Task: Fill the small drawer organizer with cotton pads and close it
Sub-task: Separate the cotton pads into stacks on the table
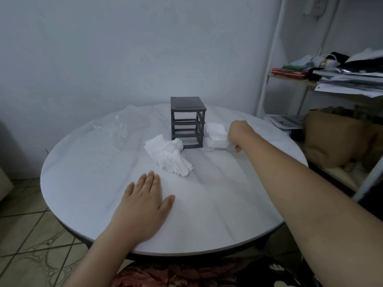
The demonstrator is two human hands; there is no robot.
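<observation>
A dark grey drawer organizer frame (187, 121) stands at the far middle of the round white table (103, 162), its three slots without drawers. Clear drawers (215, 139) stacked with white cotton pads sit just right of the frame. My right hand (238, 134) reaches there and its fingers are closed on the stacked drawers' right side. A loose pile of cotton pads (169, 155) lies in front of the frame to its left. My left hand (145, 201) rests flat on the table near the front edge, fingers apart, holding nothing.
A crumpled clear plastic bag (118, 129) lies at the table's far left. A white shelf unit (331, 79) with papers and clothes stands to the right, with a brown bag (335, 139) beside it. A wall is close behind the table.
</observation>
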